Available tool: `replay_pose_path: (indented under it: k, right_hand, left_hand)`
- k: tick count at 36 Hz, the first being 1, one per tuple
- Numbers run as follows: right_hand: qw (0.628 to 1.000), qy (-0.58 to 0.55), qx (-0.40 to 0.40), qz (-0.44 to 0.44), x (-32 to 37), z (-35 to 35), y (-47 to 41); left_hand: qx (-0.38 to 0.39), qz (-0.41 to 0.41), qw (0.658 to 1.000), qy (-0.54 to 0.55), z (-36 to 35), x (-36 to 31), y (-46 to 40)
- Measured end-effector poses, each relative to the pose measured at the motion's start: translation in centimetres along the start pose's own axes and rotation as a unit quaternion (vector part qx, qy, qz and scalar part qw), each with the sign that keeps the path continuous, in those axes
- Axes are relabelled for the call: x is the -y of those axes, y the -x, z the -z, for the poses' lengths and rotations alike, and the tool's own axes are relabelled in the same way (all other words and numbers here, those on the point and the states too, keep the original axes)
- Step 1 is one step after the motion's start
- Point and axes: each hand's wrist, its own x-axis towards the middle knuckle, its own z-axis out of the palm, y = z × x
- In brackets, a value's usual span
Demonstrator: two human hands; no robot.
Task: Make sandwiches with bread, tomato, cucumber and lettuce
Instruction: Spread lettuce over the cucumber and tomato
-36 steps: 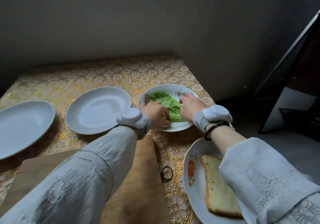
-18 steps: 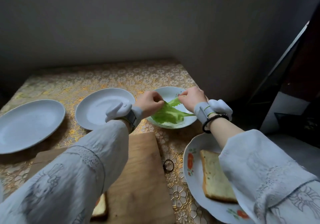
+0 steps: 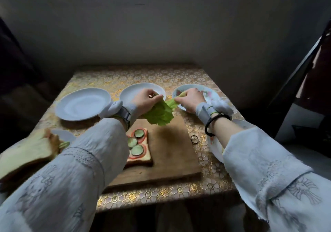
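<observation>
- Our left hand (image 3: 146,99) pinches one end of a pale green, ruffled lettuce leaf (image 3: 160,113), thumb and fingers closed on it.
- Our right hand (image 3: 190,99) grips the leaf's stem end, fingers shut around it, so the leaf stretches between both hands and hangs in the air above the far edge of the brown wooden cutting board (image 3: 168,153).
- On the board's left part lies a square slice of white bread (image 3: 140,155) topped with red tomato rounds (image 3: 143,136) and three green cucumber slices (image 3: 137,150); our left sleeve (image 3: 84,160) covers its left side.
- Three plates stand in a row beyond the board on the gold floral tabletop (image 3: 136,76): a large plain white oval plate (image 3: 82,104) at left, a smaller white round plate (image 3: 132,92) partly behind our left hand, and a white flowered plate (image 3: 207,93) behind our right hand.
- Another white plate with a red flower print (image 3: 215,146) sits at the right, just beside the board, mostly hidden by our right forearm.
- A small dark ring (image 3: 194,139) rests on the cloth between the board and that plate.
- At the far left, a blurred stack of bread slices with a bit of green between them (image 3: 26,151) looks like a made sandwich.
- Both wrists carry white strapped devices, and a black bracelet (image 3: 215,122) circles the right wrist.
</observation>
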Motion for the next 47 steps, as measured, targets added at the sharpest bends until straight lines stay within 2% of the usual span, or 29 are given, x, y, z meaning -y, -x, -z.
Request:
replay_pose_path:
  k: [2,8,13,17,24,30,35,40,43,45,47]
  right_hand:
    - [1.0,-0.008,0.015,0.004,0.7,-1.2,0.8]
    - [0.995,-0.082,0.049,0.011,2.3,-4.4,3.0]
    - [0.99,-0.115,0.084,0.014,3.2,-6.3,3.7]
    - [0.99,-0.108,0.078,0.036,3.5,-7.2,3.8]
    - [0.993,-0.063,0.077,0.056,3.3,-8.6,3.8]
    - [0.995,-0.003,0.074,0.066,2.8,-9.7,3.9]
    - [0.994,0.053,0.068,0.07,2.8,-10.4,3.7]
    - [0.994,0.057,0.063,0.071,3.0,-10.4,3.3]
    - [0.993,0.076,0.054,0.071,2.6,-10.6,3.2]
    - [0.992,0.097,0.044,0.072,2.1,-10.7,3.4]
    - [0.99,0.108,0.045,0.079,1.7,-10.8,3.7]
  left_hand:
    - [0.006,0.018,1.0,0.025,1.1,1.1,1.3]
    - [0.065,0.072,0.978,0.187,2.8,4.5,4.5]
    - [0.075,0.078,0.962,0.249,3.5,5.4,5.5]
    - [0.094,0.069,0.947,0.3,4.1,5.5,5.8]
    - [0.052,0.041,0.968,0.242,4.5,6.2,5.9]
    - [0.017,0.082,0.976,0.201,4.3,7.7,6.5]
    - [0.0,0.098,0.987,0.126,4.0,8.5,6.5]
    - [-0.011,0.139,0.981,0.135,4.4,9.6,6.2]
    - [-0.004,0.153,0.985,0.082,4.4,10.4,6.1]
    - [0.006,0.138,0.99,0.037,4.0,10.8,6.3]
    - [-0.014,0.106,0.994,-0.018,3.6,11.4,6.5]
